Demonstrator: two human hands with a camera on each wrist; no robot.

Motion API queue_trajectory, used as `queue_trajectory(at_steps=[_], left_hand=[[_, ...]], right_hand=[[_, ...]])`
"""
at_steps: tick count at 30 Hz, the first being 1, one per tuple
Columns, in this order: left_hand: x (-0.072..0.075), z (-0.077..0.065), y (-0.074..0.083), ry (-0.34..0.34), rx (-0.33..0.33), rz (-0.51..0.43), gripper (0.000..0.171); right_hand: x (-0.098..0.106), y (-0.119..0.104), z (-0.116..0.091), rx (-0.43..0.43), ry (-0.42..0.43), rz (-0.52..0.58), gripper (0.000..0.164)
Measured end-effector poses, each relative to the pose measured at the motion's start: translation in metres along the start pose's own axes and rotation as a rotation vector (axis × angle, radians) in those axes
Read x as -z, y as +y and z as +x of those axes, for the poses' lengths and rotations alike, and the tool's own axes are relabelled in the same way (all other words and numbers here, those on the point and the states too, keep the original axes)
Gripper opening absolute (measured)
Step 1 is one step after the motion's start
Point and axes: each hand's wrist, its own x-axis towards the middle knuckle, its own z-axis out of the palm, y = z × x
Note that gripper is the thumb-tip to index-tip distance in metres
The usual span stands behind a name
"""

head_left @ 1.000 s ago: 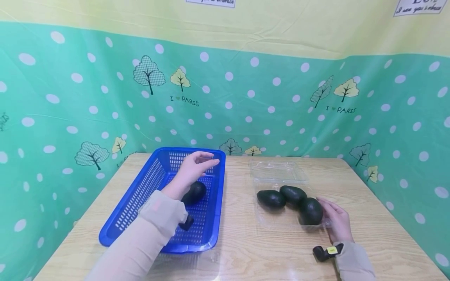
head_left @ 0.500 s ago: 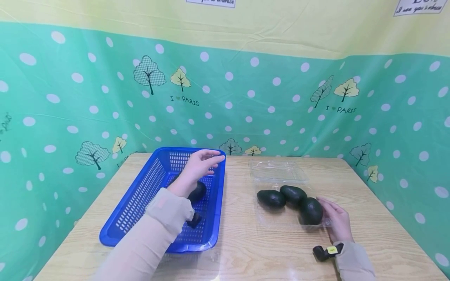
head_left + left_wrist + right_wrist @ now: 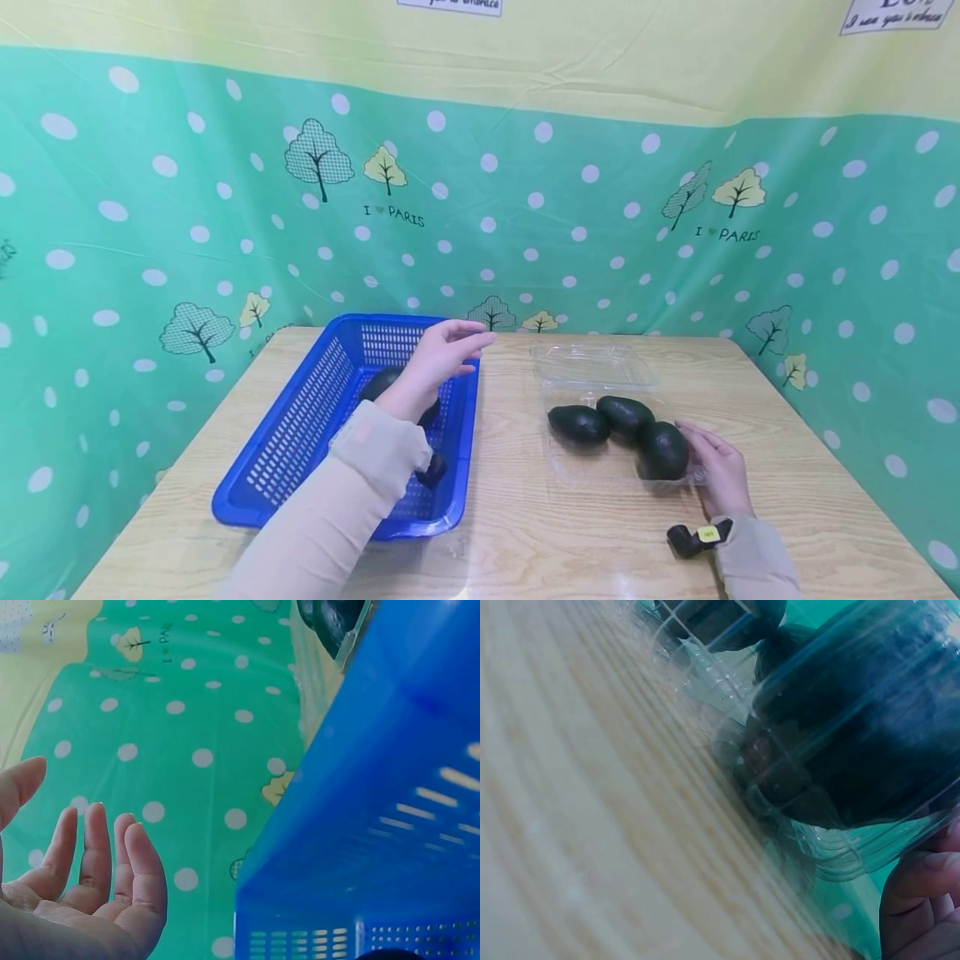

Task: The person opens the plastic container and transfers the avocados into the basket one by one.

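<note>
My left hand (image 3: pixel 435 367) is raised over the right side of the blue plastic basket (image 3: pixel 471 450), fingers loosely extended and holding nothing. The left wrist view shows its fingers (image 3: pixel 95 855) apart from the basket wall (image 3: pixel 375 765). Inside the basket, dark avocados (image 3: pixel 378 383) lie partly hidden behind my left wrist. My right hand (image 3: pixel 722 475) holds the right edge of a clear plastic clamshell container (image 3: pixel 570 471), its curled fingers (image 3: pixel 922 881) at the rim. Three dark green avocados (image 3: pixel 579 426) sit in the container; the nearest avocado (image 3: pixel 663 452) is beside my right fingertips.
The container's clear lid (image 3: pixel 592 365) lies folded back behind its tray. Both containers stand on a wood-grain table (image 3: pixel 517 533). A green and yellow patterned cloth (image 3: pixel 525 208) hangs along the back and both sides.
My left hand has moved to the right across the basket, its fingertips now past the basket's right rim. My right hand and the avocados in the clear container have stayed put.
</note>
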Motion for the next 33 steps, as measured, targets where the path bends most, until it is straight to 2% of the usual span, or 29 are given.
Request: queue_trajectory(at_steps=[16, 33], left_hand=[[-0.027, 0.001, -0.001, -0.050, 0.023, -0.045, 0.040], [-0.051, 0.007, -0.004, -0.087, 0.013, -0.018, 0.040]], right_hand=[[0.001, 0.000, -0.001, 0.001, -0.009, 0.017, 0.014], [0.001, 0.000, 0.000, 0.000, -0.018, 0.006, 0.016]])
